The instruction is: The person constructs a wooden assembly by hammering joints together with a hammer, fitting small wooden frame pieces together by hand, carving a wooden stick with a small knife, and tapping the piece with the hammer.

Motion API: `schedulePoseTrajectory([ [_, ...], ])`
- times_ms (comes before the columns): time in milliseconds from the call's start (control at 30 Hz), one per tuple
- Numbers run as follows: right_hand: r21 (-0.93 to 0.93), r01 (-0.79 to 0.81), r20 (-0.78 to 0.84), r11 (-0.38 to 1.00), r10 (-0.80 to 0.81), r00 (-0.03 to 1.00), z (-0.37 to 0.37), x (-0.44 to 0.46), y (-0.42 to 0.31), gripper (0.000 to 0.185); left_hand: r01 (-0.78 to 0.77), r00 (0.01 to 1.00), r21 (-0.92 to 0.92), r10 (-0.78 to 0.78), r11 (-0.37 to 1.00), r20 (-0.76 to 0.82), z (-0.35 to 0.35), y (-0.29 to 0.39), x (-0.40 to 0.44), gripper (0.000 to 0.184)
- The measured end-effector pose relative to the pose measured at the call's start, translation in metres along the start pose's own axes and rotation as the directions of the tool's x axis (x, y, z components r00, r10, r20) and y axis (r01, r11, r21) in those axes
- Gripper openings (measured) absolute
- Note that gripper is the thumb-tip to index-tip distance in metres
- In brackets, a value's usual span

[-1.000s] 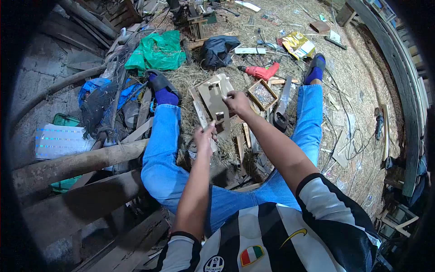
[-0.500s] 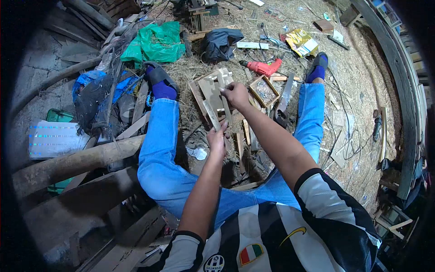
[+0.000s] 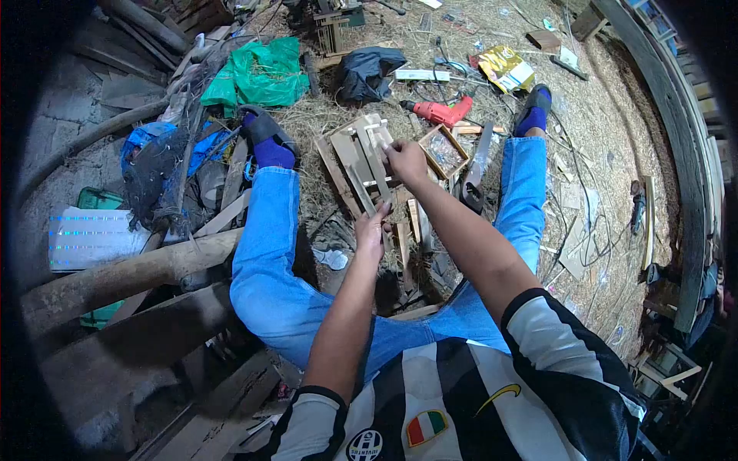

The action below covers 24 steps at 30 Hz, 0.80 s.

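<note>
Noted wooden assembly at centre; over it, wooden strip with long axis running far-left to near-right, near end pinched in left hand. Observed right hand curled at second strip, similarly angled; could not confirm grip.

Dry straw and pale wood shavings cover the floor, which gives way at the far left to a grey, seamed surface below stacked planks. A long, weathered timber beam runs down the right side, while a thick bamboo pole and a broad board lie at lower left, in dimmer light than the brightly lit floor
</note>
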State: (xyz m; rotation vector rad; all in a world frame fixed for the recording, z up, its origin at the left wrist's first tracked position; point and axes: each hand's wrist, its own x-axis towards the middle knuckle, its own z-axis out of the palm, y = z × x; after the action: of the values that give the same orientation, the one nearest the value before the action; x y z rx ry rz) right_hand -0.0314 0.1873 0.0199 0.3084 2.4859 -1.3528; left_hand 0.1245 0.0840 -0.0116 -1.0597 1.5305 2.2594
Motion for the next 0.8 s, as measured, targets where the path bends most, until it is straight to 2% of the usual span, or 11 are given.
schedulePoseTrajectory([
  [67, 0.137, 0.055, -0.112, 0.989, -0.040, 0.993, -0.004, -0.001, 0.012, 0.031, 0.056, 0.998, -0.072, -0.056, 0.996, 0.003, 0.000, -0.003, 0.003, 0.039],
  [167, 0.010, 0.166, -0.259, 0.986, -0.158, 0.953, -0.025, -0.016, 0.034, 0.029, 0.063, 0.998, -0.192, -0.063, 0.979, 0.010, 0.005, 0.002, -0.006, 0.037],
  [300, 0.094, 0.138, -0.353, 0.986, -0.096, 0.930, -0.040, -0.036, 0.083, 0.028, 0.089, 0.995, -0.258, -0.077, 0.962, 0.056, -0.004, -0.012, 0.006, 0.035],
  [367, 0.464, 0.060, -0.313, 0.884, 0.100, 0.944, -0.047, -0.045, 0.097, 0.028, -0.014, 1.000, -0.121, 0.016, 0.993, 0.014, 0.001, -0.007, 0.000, 0.035],
  [433, 0.529, 0.056, -0.297, 0.846, 0.122, 0.947, -0.054, -0.053, 0.108, 0.028, -0.001, 1.000, -0.104, 0.003, 0.995, 0.020, -0.001, -0.006, 0.001, 0.034],
  [500, 0.378, 0.019, -0.342, 0.926, 0.120, 0.932, -0.057, -0.059, 0.120, 0.028, 0.011, 1.000, -0.088, -0.009, 0.996, 0.025, -0.004, -0.002, 0.000, 0.033],
  [567, 0.401, -0.039, -0.299, 0.915, 0.172, 0.939, -0.059, -0.070, 0.126, 0.029, -0.011, 1.000, -0.147, 0.009, 0.989, -0.014, -0.007, -0.001, -0.003, 0.032],
  [600, 0.038, -0.078, -0.322, 0.996, 0.086, 0.943, -0.058, -0.077, 0.128, 0.031, 0.019, 0.999, -0.108, -0.022, 0.994, -0.026, -0.015, -0.004, -0.001, 0.030],
  [633, -0.330, -0.107, -0.313, 0.938, -0.002, 0.950, -0.058, -0.082, 0.131, 0.033, 0.017, 1.000, -0.105, -0.020, 0.994, -0.023, -0.018, -0.008, 0.001, 0.030],
  [700, -0.321, -0.184, -0.287, 0.929, 0.090, 0.954, -0.050, -0.088, 0.124, 0.039, -0.128, 0.985, -0.117, 0.113, 0.985, -0.127, -0.026, -0.014, 0.006, 0.030],
  [800, -0.181, 0.238, -0.214, 0.954, -0.274, 0.937, -0.036, -0.094, 0.085, 0.045, -0.135, 0.979, -0.098, 0.117, 0.986, -0.169, -0.031, -0.008, 0.003, 0.031],
])
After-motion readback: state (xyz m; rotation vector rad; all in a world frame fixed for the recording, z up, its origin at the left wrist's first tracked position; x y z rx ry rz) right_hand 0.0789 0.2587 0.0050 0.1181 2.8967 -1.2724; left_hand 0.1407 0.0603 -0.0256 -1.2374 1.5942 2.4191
